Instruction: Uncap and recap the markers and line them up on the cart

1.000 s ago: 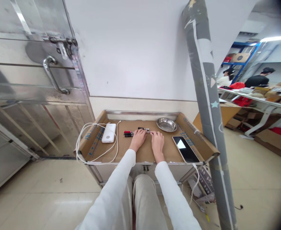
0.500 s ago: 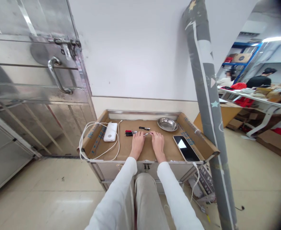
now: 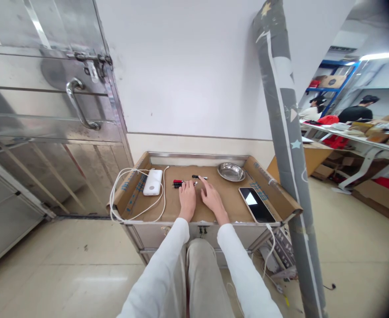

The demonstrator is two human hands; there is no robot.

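Note:
My left hand (image 3: 188,197) is closed around a slim pen, with a short shiny end (image 3: 196,183) poking out to the right of the fingertips. Just left of it lie a red pen (image 3: 177,181) and a black pen (image 3: 176,186), partly covered by the fingers. My right hand (image 3: 211,197) is open, its fingers apart, with nothing seen in it. Its index finger stretches toward a dark pen (image 3: 195,176) with a clear end, lying farther back on the brown cardboard surface (image 3: 171,212). Whether the fingertip touches that pen I cannot tell.
A white power bank (image 3: 153,183) with a looped cable (image 3: 164,198) lies on the left. At the right are a round metal dish (image 3: 231,172) and a phone (image 3: 257,205) on a cable. Raised cardboard sides edge the surface. A long grey roll (image 3: 289,110) leans against the wall.
My right hand has let go of the slim pen both hands were on and moved left, reaching toward the dark pen behind. My left hand has stayed nearly in place.

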